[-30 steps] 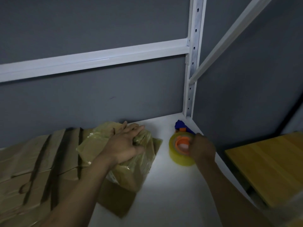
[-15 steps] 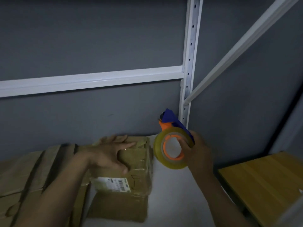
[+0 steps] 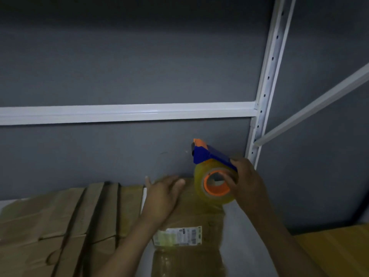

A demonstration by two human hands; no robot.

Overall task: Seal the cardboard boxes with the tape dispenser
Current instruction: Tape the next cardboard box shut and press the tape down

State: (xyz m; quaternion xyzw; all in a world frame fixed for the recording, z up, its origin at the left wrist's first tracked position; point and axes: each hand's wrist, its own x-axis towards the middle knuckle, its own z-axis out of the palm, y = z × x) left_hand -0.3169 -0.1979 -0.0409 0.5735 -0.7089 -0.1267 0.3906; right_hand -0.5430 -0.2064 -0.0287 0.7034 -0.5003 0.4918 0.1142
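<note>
Hands worked to the right of flattened cardboard stacked along the shelf's back edge. Left hand lay flat, fingers straight, on top of the cardboard box near the back right corner, probably pinning the flaps for taping. Right hand gripped the tape dispenser, fingers curled round the roll. Dispenser was held over the box's far right corner, cutter end up; judged ready to start a strip.

Left hand, right hand bare; forearms apparently bare too, light dim.
</note>
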